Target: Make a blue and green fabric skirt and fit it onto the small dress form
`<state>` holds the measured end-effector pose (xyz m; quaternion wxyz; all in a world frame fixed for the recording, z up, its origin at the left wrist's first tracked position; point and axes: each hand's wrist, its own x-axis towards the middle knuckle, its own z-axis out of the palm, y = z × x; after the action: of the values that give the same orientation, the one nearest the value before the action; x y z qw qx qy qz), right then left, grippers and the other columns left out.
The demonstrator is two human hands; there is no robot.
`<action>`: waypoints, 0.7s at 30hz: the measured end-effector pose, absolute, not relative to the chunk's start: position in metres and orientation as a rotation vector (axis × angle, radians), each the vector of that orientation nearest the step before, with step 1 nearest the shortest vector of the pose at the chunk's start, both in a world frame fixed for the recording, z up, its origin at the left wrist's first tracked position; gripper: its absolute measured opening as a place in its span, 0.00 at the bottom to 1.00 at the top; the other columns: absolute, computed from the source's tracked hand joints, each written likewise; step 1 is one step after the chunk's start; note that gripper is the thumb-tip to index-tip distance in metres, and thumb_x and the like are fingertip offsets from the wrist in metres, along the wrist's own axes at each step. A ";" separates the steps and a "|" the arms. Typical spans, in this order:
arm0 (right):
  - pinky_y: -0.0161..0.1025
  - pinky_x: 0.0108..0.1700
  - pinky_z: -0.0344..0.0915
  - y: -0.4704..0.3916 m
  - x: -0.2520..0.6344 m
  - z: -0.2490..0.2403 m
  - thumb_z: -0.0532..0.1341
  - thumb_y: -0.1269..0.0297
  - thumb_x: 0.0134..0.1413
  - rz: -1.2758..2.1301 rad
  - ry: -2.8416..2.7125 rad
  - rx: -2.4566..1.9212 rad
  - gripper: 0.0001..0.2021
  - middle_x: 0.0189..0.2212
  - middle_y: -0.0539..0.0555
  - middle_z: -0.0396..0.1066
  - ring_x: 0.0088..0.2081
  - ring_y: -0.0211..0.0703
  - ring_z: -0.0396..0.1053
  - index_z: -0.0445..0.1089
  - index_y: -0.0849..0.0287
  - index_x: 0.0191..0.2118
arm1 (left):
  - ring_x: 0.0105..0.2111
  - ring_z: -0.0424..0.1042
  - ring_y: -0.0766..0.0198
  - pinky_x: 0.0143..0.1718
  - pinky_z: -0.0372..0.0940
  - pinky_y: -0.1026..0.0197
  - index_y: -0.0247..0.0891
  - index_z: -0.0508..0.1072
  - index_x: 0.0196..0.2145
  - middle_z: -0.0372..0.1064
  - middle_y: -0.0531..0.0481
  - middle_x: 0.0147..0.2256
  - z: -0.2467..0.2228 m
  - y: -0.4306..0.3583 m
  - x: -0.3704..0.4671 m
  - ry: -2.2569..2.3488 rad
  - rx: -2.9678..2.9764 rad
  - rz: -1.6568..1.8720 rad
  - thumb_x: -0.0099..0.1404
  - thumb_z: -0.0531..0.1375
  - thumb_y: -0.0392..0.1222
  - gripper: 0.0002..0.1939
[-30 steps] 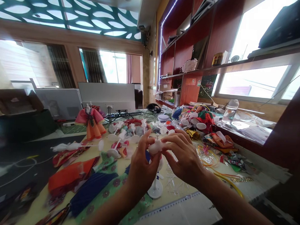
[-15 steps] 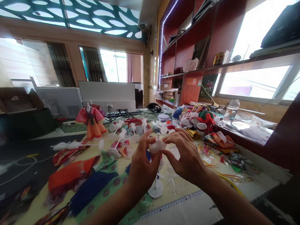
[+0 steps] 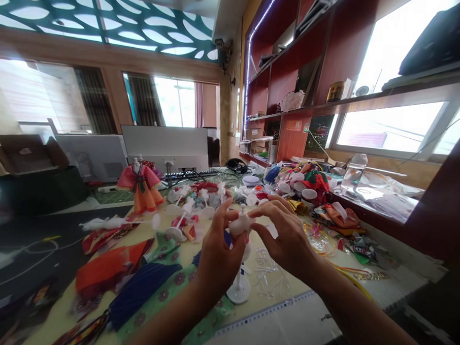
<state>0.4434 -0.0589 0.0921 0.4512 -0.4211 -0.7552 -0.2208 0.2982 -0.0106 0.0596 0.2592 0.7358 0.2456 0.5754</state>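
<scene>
Just above the near edge of the work table, the left hand (image 3: 223, 248) grips a small white torso (image 3: 240, 225) between thumb and fingers, its little neck knob upward. The right hand (image 3: 288, 241) comes in from the other side with thumb and index finger parted, their tips at the torso's right flank; whether they press on it or merely hover, I cannot tell. The torso looks like smooth moulded plastic, so it should be light and stiff, somewhat slippery under dry fingertips, and unlikely to dent. The thin neck is probably its weak spot, making the broad chest the better place to hold. Below the hands is a white round base (image 3: 238, 293) with a slim post; the left hand hides whether it joins the torso. Beside that base lie clear plastic slivers (image 3: 267, 276), loose and easily scattered, with a ruler strip (image 3: 265, 310) along the near side. Farther left spread flowered green cloth (image 3: 167, 297), navy cloth (image 3: 141, 293) and orange cloth (image 3: 107, 269), all apparently limp. Beyond them stand a dressed figure (image 3: 140, 186) in pink and orange and, farther back, a monitor (image 3: 164, 144).
</scene>
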 end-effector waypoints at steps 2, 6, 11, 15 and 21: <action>0.51 0.54 0.57 -0.059 0.444 0.092 0.55 0.76 0.54 -0.549 -1.860 -1.040 0.10 0.34 0.52 0.69 0.38 0.42 0.66 0.62 0.56 0.41 | 0.40 0.70 0.62 0.44 0.67 0.55 0.45 0.54 0.58 0.69 0.48 0.42 0.060 -0.011 0.298 0.667 2.004 1.564 0.57 0.60 0.33 0.33; 0.51 0.54 0.57 -0.060 0.445 0.092 0.56 0.75 0.54 -0.549 -1.857 -1.032 0.11 0.35 0.52 0.69 0.39 0.43 0.66 0.62 0.56 0.42 | 0.40 0.71 0.61 0.43 0.67 0.54 0.44 0.54 0.58 0.69 0.47 0.42 0.061 -0.011 0.298 0.671 2.017 1.550 0.57 0.61 0.33 0.33; 0.51 0.53 0.57 -0.061 0.443 0.093 0.56 0.75 0.54 -0.559 -1.851 -1.031 0.12 0.35 0.52 0.69 0.39 0.43 0.65 0.61 0.58 0.44 | 0.44 0.70 0.59 0.46 0.66 0.53 0.46 0.51 0.60 0.68 0.45 0.47 0.063 -0.009 0.297 0.647 2.013 1.513 0.57 0.61 0.33 0.36; 0.51 0.52 0.58 -0.061 0.442 0.094 0.56 0.74 0.54 -0.561 -1.858 -1.040 0.11 0.36 0.53 0.69 0.40 0.44 0.65 0.61 0.59 0.44 | 0.50 0.67 0.57 0.52 0.62 0.49 0.46 0.50 0.60 0.66 0.45 0.51 0.065 -0.009 0.291 0.603 2.012 1.503 0.57 0.62 0.37 0.36; 0.49 0.48 0.62 -0.060 0.441 0.093 0.57 0.72 0.54 -0.555 -1.852 -1.056 0.09 0.36 0.56 0.68 0.42 0.47 0.64 0.64 0.60 0.43 | 0.50 0.66 0.57 0.52 0.63 0.48 0.42 0.60 0.54 0.67 0.44 0.49 0.065 -0.009 0.277 0.576 1.905 1.589 0.61 0.59 0.40 0.24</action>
<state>0.4412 -0.0604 0.0929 0.4520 -0.4276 -0.7499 -0.2248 0.2774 -0.0092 0.0652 0.2931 0.7153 0.2161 0.5964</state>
